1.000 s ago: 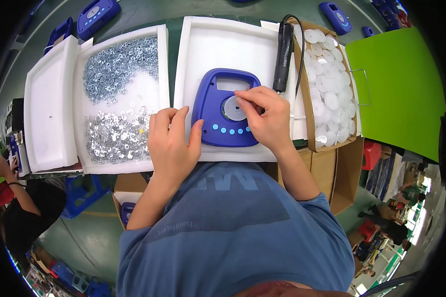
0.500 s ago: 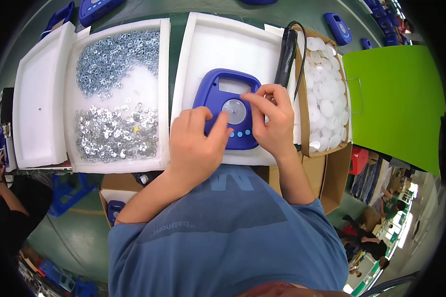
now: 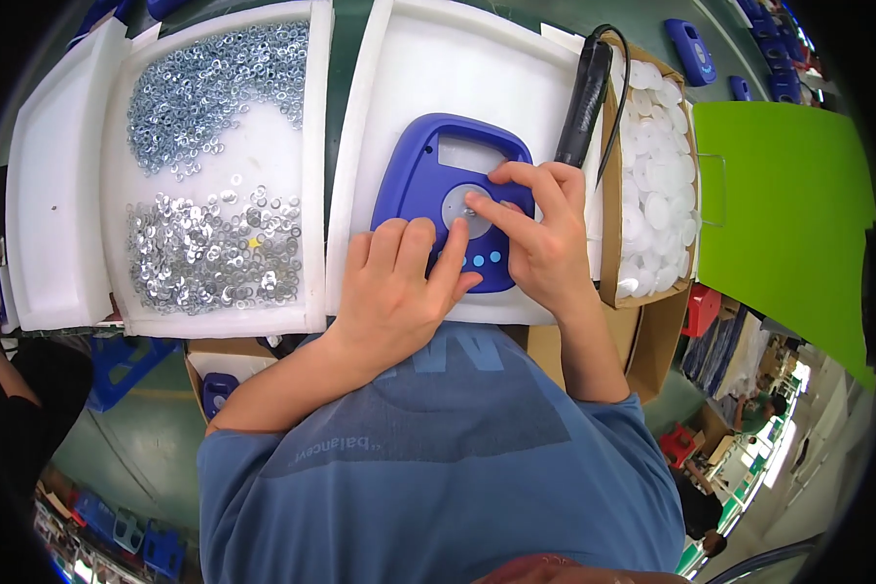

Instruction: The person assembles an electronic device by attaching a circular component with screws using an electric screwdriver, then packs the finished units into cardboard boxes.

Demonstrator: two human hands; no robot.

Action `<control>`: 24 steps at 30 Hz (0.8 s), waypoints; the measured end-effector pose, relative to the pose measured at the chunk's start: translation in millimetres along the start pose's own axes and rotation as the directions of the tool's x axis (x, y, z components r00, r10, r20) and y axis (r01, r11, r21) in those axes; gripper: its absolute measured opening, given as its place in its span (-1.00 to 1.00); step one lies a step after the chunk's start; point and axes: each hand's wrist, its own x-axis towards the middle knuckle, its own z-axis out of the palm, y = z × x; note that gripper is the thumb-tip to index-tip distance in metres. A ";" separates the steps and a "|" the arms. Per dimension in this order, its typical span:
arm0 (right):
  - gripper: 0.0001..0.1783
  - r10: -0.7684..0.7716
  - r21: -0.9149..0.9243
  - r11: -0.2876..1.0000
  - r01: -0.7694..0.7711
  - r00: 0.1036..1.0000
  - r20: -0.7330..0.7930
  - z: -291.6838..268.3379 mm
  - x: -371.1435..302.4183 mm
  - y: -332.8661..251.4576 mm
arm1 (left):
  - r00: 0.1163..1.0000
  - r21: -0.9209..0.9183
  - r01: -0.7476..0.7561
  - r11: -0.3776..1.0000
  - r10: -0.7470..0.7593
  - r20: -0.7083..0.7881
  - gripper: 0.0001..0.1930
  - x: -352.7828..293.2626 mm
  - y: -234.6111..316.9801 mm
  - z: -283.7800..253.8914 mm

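Note:
A blue plastic housing (image 3: 414, 190) with a rectangular window and a row of light-blue dots lies flat on a white foam tray. Set in its middle is a translucent round disc (image 3: 455, 216) with a small metallic part at its centre, partly covered by a fingertip. My right hand (image 3: 550, 234) presses its index fingertip on the disc's centre, its other fingers bent over the housing's right side. My left hand (image 3: 394, 287) rests at the lower left of the housing, index finger stretched to the disc's lower edge, thumb apart. Neither hand grips anything.
To the left, a foam tray (image 3: 313, 175) holds many small metal washers and rings. A black-handled tool (image 3: 584, 102) with a cable lies along the right edge. Beside it, a cardboard box (image 3: 610, 243) holds white discs (image 3: 657, 209). A green board (image 3: 784, 224) stands farther right.
My right index finger has come down from beside the window onto the disc's centre. My left index finger has straightened toward the disc's lower edge. The whole view has shifted slightly.

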 end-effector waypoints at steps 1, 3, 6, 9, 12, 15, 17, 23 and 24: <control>-0.50 0.009 0.005 1.000 -0.009 1.000 -0.001 0.3 -1.7 0.5 | 1.000 -0.003 0.003 1.000 -0.003 0.005 -0.51 -0.1 0.2 0.1; -0.50 0.021 0.012 1.000 -0.021 1.000 0.001 2.2 -3.5 1.4 | 0.999 -0.037 0.039 0.999 -0.039 0.000 -0.46 -0.6 0.6 0.4; -0.48 0.028 0.017 0.999 -0.028 0.999 -0.014 5.6 -5.6 1.9 | 0.999 -0.022 0.034 0.999 -0.034 0.017 -0.45 -0.9 0.3 0.0; -0.46 0.029 0.018 0.999 -0.029 0.999 -0.017 6.9 -6.4 1.4 | 0.999 -0.007 0.015 1.000 -0.014 0.036 -0.46 -1.4 -0.9 -0.9; -0.46 0.042 0.016 0.999 -0.041 0.999 -0.015 8.2 -8.1 2.0 | 0.999 -0.003 0.005 1.000 -0.004 0.051 -0.47 -1.1 -0.6 -0.8; -0.47 0.047 0.034 0.998 -0.046 0.999 -0.013 8.7 -8.9 2.7 | 0.998 0.013 0.010 1.000 -0.011 0.059 -0.50 -1.8 0.4 -0.9; -0.48 0.047 0.033 0.998 -0.046 0.998 -0.028 8.5 -10.0 3.9 | 0.998 0.012 0.027 1.000 -0.027 0.058 -0.50 -1.9 0.8 0.4; -0.50 0.040 0.013 0.999 -0.040 0.999 -0.032 9.5 -14.3 7.6 | 0.997 0.037 0.032 0.999 -0.035 0.067 -0.50 0.3 3.6 0.3; -0.50 0.045 0.015 0.999 -0.045 0.999 -0.031 9.2 -14.3 7.6 | 0.998 0.051 0.021 0.999 -0.024 0.062 -0.50 1.1 3.4 0.4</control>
